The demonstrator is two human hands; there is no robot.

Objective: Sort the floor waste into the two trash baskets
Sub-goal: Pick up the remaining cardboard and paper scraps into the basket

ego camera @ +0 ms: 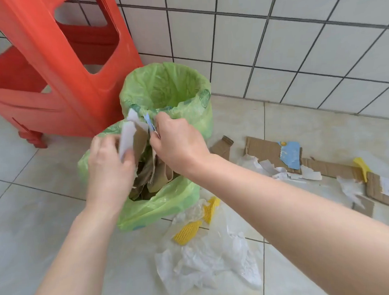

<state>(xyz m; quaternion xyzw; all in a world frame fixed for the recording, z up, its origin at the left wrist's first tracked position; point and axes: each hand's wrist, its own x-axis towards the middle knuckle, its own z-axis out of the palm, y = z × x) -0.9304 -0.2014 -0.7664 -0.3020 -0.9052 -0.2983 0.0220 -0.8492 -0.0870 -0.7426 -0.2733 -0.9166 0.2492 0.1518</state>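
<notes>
Partly, hands (144, 154) hide the cardboard-filled basket (147, 207).

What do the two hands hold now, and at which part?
Both hold one cardboard piece above the near basket. The left hand grips its lower left white edge; the right hand pinches its upper right edge.

two baskets (164, 90); two hands (110, 171); one stool (51, 64)
</notes>
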